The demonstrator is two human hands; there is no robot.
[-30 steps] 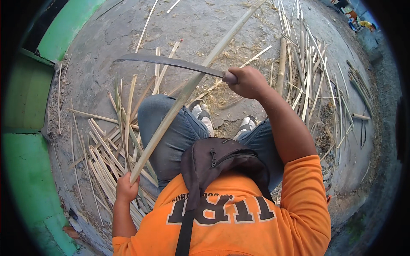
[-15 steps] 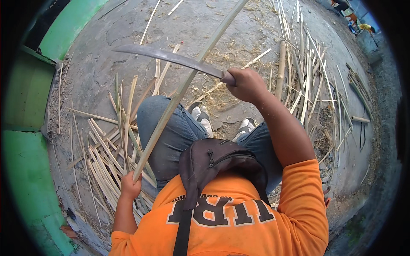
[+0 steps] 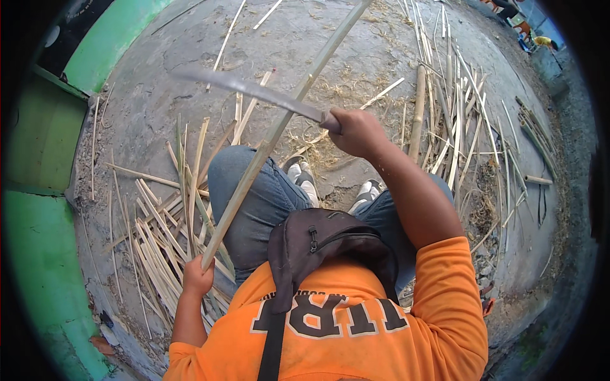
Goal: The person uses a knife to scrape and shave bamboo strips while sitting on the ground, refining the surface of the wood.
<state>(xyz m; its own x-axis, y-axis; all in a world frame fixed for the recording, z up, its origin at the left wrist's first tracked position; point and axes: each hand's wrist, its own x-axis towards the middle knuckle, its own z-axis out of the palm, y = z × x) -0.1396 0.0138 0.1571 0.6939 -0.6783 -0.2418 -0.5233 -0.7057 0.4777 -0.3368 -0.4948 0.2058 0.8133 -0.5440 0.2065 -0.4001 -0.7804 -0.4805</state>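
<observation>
Left hand [image 3: 198, 277] fingers clamped on bamboo pole [image 3: 273, 136]; right hand [image 3: 356, 131] grips machete [image 3: 254, 92]. Risk: blade glancing toward knee [image 3: 235, 171].

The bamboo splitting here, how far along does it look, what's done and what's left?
Done: a pile of thin pale bamboo strips lies on the concrete by the left leg. In hand: the left hand grips the lower end of a long pale bamboo pole, while the right hand holds a long curved steel blade across it. Left, apparently: thicker uncut bamboo stalks lie to the right.
</observation>
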